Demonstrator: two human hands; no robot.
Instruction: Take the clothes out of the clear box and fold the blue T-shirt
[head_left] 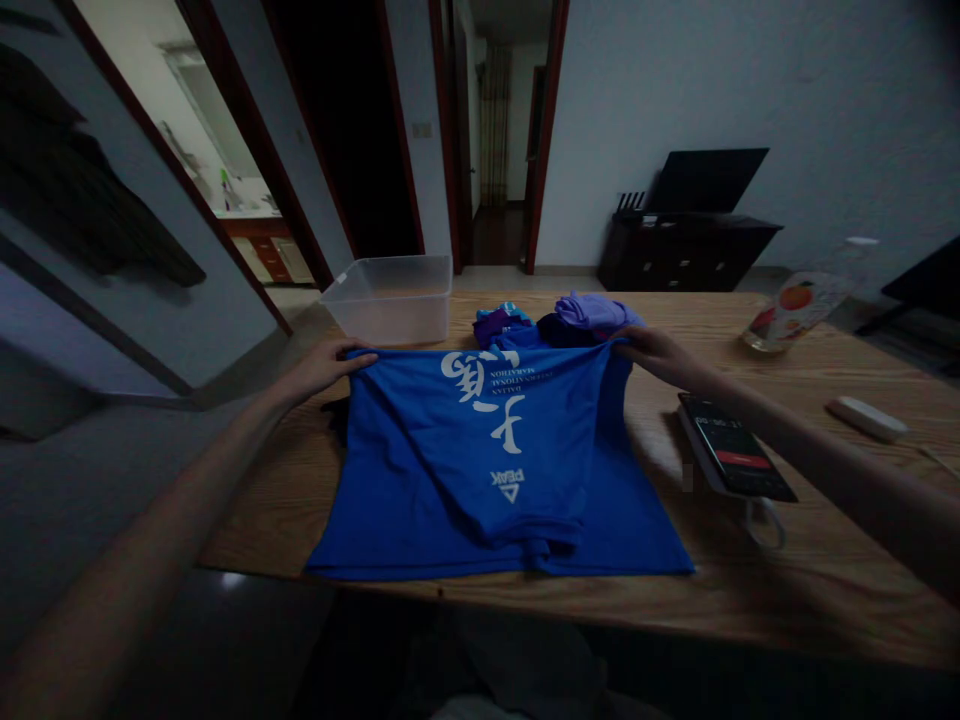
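Note:
A blue T-shirt with white printing lies on the wooden table in front of me, its lettering upside down from my side. Part of it is folded over, and its lower edge runs along the table's near edge. My left hand pinches the far left corner of the fold. At the far right corner, my right hand grips the cloth between thumb and fingers. Between the hands, the far edge is drawn fairly straight. Just beyond the shirt is a heap of crumpled clothes, purple, dark and blue.
On the wooden table, a clear plastic box stands at the far left. To the right are a phone on a white block with a cable, a white oblong case and a tilted-looking clear bottle. Behind stands a dark cabinet.

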